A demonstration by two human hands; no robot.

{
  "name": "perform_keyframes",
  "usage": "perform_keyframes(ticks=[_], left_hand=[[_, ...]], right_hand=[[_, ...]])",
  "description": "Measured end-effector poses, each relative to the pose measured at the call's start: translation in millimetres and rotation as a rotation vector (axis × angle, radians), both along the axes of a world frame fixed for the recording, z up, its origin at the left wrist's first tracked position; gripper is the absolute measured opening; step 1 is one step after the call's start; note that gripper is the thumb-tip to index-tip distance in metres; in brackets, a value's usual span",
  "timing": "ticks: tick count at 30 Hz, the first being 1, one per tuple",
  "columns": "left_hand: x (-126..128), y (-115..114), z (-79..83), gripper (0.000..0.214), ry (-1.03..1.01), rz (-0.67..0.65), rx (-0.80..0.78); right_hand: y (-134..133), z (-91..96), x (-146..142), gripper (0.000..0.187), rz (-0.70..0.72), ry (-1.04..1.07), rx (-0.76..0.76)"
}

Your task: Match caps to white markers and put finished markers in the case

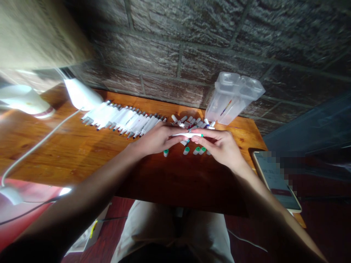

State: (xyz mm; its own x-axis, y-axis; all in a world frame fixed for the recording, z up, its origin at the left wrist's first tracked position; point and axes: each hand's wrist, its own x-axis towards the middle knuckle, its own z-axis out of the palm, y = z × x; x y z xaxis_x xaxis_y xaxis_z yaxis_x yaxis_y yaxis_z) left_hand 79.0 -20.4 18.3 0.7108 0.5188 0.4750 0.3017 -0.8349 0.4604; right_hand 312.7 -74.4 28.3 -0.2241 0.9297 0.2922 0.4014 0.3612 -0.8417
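Both hands meet over the table around one white marker (pixel 189 135) with a green end at its right. My left hand (pixel 157 138) is closed on its left part, and my right hand (pixel 219 143) pinches it near the green end. Just below, several green-topped marker caps (pixel 196 150) stand on the wood, partly in shadow. Behind my hands is a loose pile of white markers (pixel 192 120), partly hidden by my fingers. A long row of white markers (pixel 123 118) lies side by side to the left.
A clear plastic marker case (pixel 230 98) stands by the stone wall (pixel 164 65) at the back right. The wooden table's (pixel 90 160) right edge carries a phone (pixel 276 179). At the left are a white lamp (pixel 80 91), its cable (pixel 41 144) and a white cup (pixel 27 102).
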Motion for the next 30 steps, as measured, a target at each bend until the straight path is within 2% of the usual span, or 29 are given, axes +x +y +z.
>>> perform_keyframes(ticks=[8, 13, 18, 26, 30], left_hand=[[0.4, -2.3, 4.0, 0.032, -0.036, -0.004, 0.027], [1.7, -2.3, 1.4, 0.031, -0.115, 0.074, 0.099], [1.5, -1.9, 1.7, 0.029, -0.13, 0.066, 0.143], [1.6, 2.5, -0.9, 0.025, -0.2, 0.038, 0.287], [2.6, 3.1, -2.0, 0.022, -0.225, 0.022, 0.333]], right_hand=[[-3.4, 4.6, -0.5, 0.024, -0.012, -0.111, 0.134], [-4.7, 3.1, -2.4, 0.027, -0.074, -0.048, 0.11], [-5.1, 5.7, -0.4, 0.026, -0.062, -0.054, 0.107], [-4.6, 5.2, -3.1, 0.035, -0.018, 0.058, -0.04], [-3.5, 5.6, -5.8, 0.031, 0.016, 0.168, -0.135]])
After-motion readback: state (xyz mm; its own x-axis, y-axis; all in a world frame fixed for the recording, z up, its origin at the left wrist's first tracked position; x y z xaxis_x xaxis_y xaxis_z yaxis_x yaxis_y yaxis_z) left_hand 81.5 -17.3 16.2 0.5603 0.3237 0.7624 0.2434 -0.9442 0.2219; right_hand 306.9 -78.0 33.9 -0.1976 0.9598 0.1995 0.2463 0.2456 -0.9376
